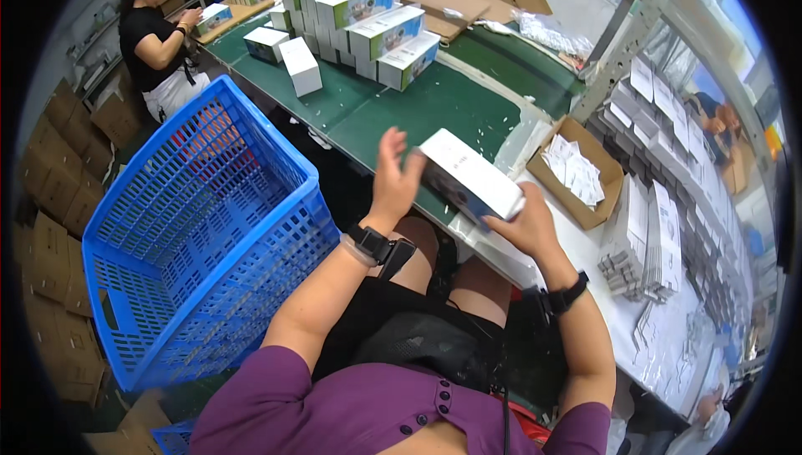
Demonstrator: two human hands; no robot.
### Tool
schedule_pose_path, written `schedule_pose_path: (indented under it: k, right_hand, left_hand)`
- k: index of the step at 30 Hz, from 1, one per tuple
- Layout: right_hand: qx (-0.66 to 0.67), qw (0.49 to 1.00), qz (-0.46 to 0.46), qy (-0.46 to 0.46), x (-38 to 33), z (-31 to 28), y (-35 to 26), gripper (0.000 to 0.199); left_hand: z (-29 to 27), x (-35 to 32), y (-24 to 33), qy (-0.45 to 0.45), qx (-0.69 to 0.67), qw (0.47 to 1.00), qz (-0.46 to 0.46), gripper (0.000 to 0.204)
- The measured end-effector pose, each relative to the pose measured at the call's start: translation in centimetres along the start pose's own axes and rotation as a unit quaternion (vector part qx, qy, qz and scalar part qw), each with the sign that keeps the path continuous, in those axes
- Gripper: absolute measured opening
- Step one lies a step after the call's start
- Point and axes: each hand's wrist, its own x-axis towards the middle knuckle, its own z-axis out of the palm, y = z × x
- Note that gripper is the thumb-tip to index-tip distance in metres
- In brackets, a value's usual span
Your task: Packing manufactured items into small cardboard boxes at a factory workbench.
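Note:
A white carton (469,172) with a dark printed side lies tilted in front of me, over the table's near edge. My right hand (530,225) grips its right end, thumb on the near side and fingers around the far end. At the carton's other end my left hand (394,179) is open, fingers raised and apart, with its thumb side close to the box; whether it touches is blurred. Farther off on the green table stand a single white box (301,67) and a stack of printed cartons (355,5).
To my left stands a blue plastic crate (209,267), tilted. Right of my hands are a cardboard box of white packets (573,172) and piles of flat folded cartons (647,238). A co-worker (159,45) handles a box at the far left; brown cartons (58,279) line the left side.

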Motion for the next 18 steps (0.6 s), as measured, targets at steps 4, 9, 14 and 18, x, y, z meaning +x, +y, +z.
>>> schedule_pose_path:
  k: [4,9,14,18]
  right_hand:
    - [0.057,0.997,-0.044,-0.001,7.9,4.4,-3.2,0.081]
    - [0.036,0.996,-0.052,-0.066,16.5,7.3,-9.7,0.089]
    - [0.117,0.985,-0.009,-0.130,20.9,13.9,-16.2,0.082]
    - [0.193,0.969,0.016,-0.154,24.2,19.2,-17.1,0.077]
  left_hand:
    - [-3.7,0.7,-4.0,0.058,0.131,0.990,0.003,0.021]
    - [-0.8,-2.0,-3.2,-0.045,0.412,0.896,0.160,0.013]
    - [-0.8,-2.5,-4.0,-0.017,0.410,0.894,0.179,0.015]
    - [-0.8,-2.2,-4.0,-0.092,0.452,0.880,0.113,0.021]
